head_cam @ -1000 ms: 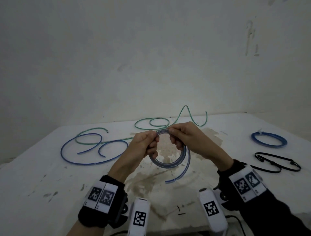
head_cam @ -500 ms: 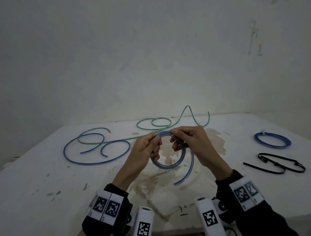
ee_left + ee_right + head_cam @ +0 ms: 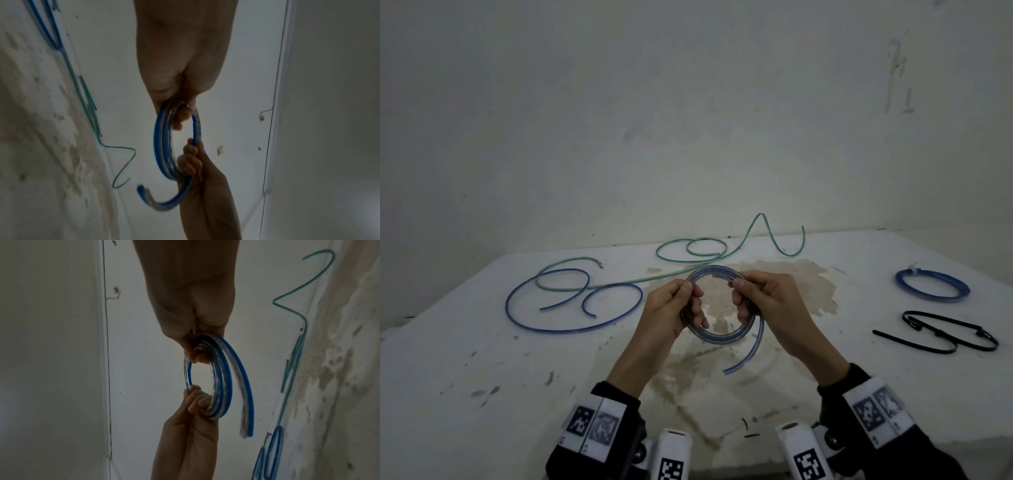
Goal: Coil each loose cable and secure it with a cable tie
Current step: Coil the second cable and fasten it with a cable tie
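A clear cable with a blue stripe (image 3: 722, 337) is wound into a small coil of several turns, held upright above the table's middle. My left hand (image 3: 681, 305) grips the coil's left side, and my right hand (image 3: 753, 301) grips its right side. A short free tail (image 3: 748, 356) curves down from under the right hand. In the left wrist view the coil (image 3: 160, 146) runs between both hands, and the right wrist view shows the coil (image 3: 222, 386) with its tail hanging beside it. Black cable ties (image 3: 948, 334) lie at the right.
A loose blue cable (image 3: 558, 327) and a loose green cable (image 3: 688, 255) sprawl over the stained white table (image 3: 482, 377) at the back left. A blue coil (image 3: 931, 286) bound with a white tie lies at the far right. A pale wall stands behind the table.
Both hands have turned the coil, and the free tail under the right hand has grown shorter as more cable went onto the ring. The other cables have not moved.
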